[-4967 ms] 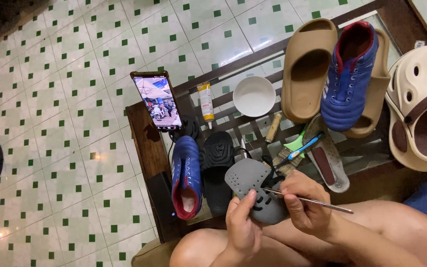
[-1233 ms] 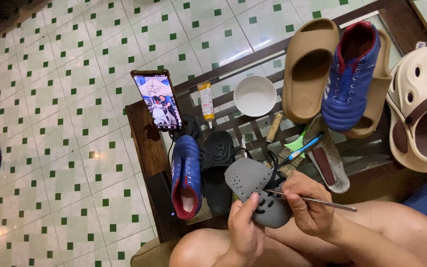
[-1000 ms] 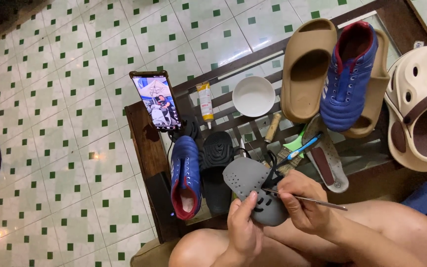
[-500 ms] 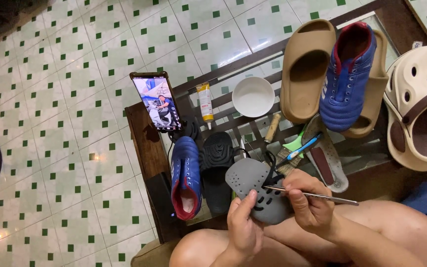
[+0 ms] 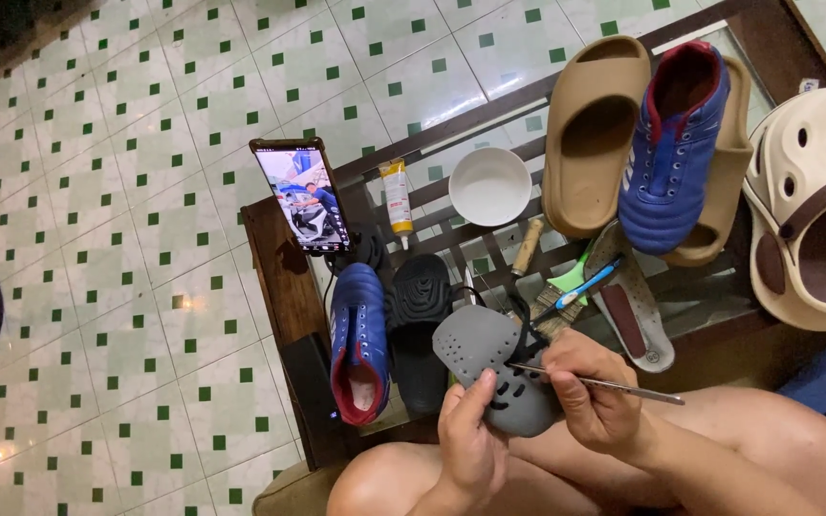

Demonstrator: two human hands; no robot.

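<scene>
A blue shoe point(image 5: 358, 342) and black sole point(image 5: 421, 325) lie just left of the hands. Beyond them stand a phone point(image 5: 301, 195), white bowl point(image 5: 489, 185) and tan slide point(image 5: 593, 129).

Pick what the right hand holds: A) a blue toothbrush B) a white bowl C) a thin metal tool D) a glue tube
C: the right hand grips a thin metal tool with its tip at the grey clog, which the left hand steadies; the toothbrush, glue tube and bowl all lie apart on the table.
</scene>
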